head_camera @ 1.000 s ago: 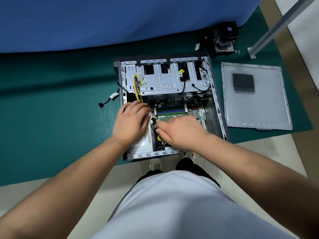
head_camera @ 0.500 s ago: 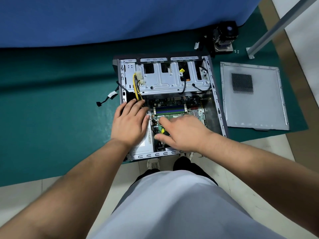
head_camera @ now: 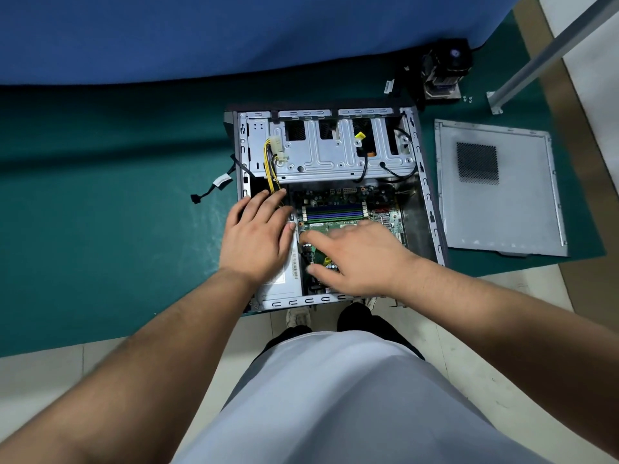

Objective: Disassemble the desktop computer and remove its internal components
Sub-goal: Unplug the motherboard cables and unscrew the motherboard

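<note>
The open desktop case lies on its side on a green mat. A silver drive cage fills its far half, with a yellow-wired connector lying on it. The green motherboard with blue memory slots lies below the cage. My left hand rests flat, fingers straight, on the silver power supply at the case's near left. My right hand hovers over the motherboard with fingers spread, index finger and thumb reaching left toward the board's left edge, holding nothing that I can see.
The removed side panel lies on the mat right of the case. A black cooler with fan sits behind it, beside small screws. A loose black cable trails left of the case. A metal pole slants at top right.
My right hand opened out from a pinch near the board's left edge, its fingers now spread. The left hand stayed on the power supply. The view shifted slightly.
</note>
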`<state>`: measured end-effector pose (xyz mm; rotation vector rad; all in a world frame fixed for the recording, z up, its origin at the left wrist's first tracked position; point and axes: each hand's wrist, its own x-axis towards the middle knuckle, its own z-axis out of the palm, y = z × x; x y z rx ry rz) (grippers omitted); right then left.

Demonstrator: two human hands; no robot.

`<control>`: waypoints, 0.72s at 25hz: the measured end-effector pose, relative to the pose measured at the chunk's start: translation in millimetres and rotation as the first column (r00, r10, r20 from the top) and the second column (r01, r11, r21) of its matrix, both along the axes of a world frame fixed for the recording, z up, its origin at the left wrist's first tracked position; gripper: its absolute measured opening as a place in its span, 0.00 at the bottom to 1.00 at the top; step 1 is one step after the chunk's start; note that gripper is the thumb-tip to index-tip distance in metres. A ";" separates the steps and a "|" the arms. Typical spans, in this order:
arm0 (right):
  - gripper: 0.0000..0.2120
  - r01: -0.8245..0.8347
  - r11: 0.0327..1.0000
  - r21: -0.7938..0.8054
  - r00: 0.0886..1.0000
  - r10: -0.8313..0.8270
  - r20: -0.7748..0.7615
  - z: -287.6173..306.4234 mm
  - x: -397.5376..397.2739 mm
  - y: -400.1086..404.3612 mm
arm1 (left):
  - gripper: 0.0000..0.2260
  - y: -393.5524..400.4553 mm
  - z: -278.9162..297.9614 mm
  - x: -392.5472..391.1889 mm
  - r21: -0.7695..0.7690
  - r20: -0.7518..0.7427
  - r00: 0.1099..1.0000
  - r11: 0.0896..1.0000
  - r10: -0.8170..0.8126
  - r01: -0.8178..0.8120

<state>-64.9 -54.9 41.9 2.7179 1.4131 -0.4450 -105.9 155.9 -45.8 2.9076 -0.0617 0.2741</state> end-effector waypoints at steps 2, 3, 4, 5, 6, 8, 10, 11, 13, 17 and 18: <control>0.21 0.006 1.000 0.000 1.000 -0.006 0.031 0.7 -3.5 1.4 | 0.17 -0.4 -0.4 -0.1 0.001 -0.010 1.000 1.000 0.004 -0.004; 0.20 -0.006 1.000 -0.013 1.000 0.006 0.017 1.4 -6.3 2.5 | 0.17 -0.4 -0.4 0.2 0.000 -0.013 1.000 1.000 0.006 -0.006; 0.21 -0.015 1.000 -0.008 1.000 0.015 0.005 1.3 -8.7 2.1 | 0.17 -0.5 -0.4 0.4 -0.001 -0.014 1.000 1.000 0.007 -0.007; 0.22 0.006 1.000 -0.019 1.000 -0.006 -0.002 1.9 -10.0 1.6 | 0.17 -0.4 -0.3 0.5 -0.002 -0.014 1.000 1.000 0.008 -0.008; 0.21 0.039 0.999 -0.021 0.999 -0.039 0.006 1.5 -11.1 0.7 | 0.18 -0.4 -0.2 0.3 -0.001 -0.014 1.000 1.000 0.010 -0.010; 0.20 0.071 0.997 -0.032 0.997 -0.071 0.021 1.1 -13.3 -0.3 | 0.18 -0.4 0.5 -0.1 0.001 -0.014 1.000 1.000 0.013 -0.013; 0.17 0.036 0.999 0.014 0.999 -0.036 -0.025 -0.1 -17.1 -0.9 | 0.17 -0.9 1.1 -0.4 0.001 -0.014 1.000 1.000 0.016 -0.016; 0.19 0.035 0.999 0.014 0.997 -0.034 -0.068 1.4 -18.2 -0.6 | 0.17 -1.2 1.3 -0.6 0.003 -0.015 1.000 1.000 0.017 -0.017; 0.21 0.097 0.995 0.004 0.990 -0.096 -0.100 2.4 -19.5 -0.6 | 0.17 -1.6 1.7 -0.8 0.007 -0.020 1.000 1.000 0.016 -0.016; 0.18 0.084 0.996 0.027 0.990 -0.080 -0.117 1.6 -22.8 -0.8 | 0.18 -1.1 2.5 -0.7 0.012 -0.021 1.000 1.000 0.018 -0.018; 0.21 0.086 0.996 0.019 0.988 -0.083 -0.132 1.1 -23.5 -1.5 | 0.18 -1.1 2.6 -0.7 0.015 -0.023 1.000 1.000 0.018 -0.017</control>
